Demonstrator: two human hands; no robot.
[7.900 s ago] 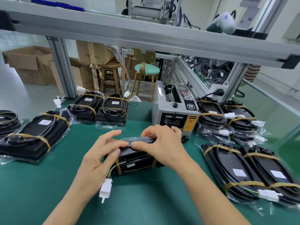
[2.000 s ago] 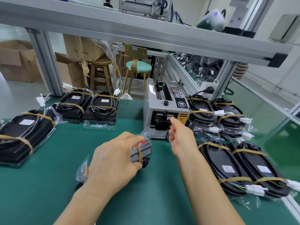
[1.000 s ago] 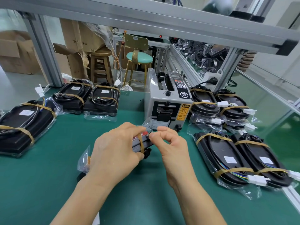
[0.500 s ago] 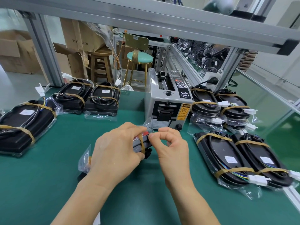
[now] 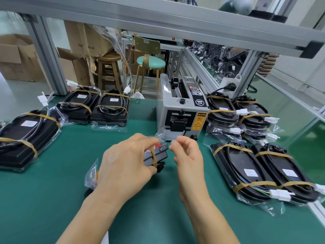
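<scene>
My left hand [image 5: 126, 164] grips a black unit [image 5: 157, 154] with a tan rubber band around it. The unit sits in a clear plastic bag [image 5: 91, 175] at the middle of the green table [image 5: 52, 199]. My hand covers most of the unit, so only its right end shows. My right hand [image 5: 186, 154] is just right of that end, fingers curled. Its thumb and forefinger pinch together at the bag's mouth, on what looks like a clear strip of tape. The grey tape dispenser [image 5: 181, 110] stands directly behind both hands.
Banded black units in bags lie at the left [image 5: 26, 134], back left [image 5: 95, 106], back right [image 5: 237, 113] and right [image 5: 263, 171]. An aluminium frame beam [image 5: 158, 16] crosses overhead. Two stools [image 5: 149, 62] and cardboard boxes stand beyond the table's far edge.
My right hand went to the tape dispenser, then came back to the unit's right end and pinched there. Now it sits slightly off that end. My left hand kept its grip.
</scene>
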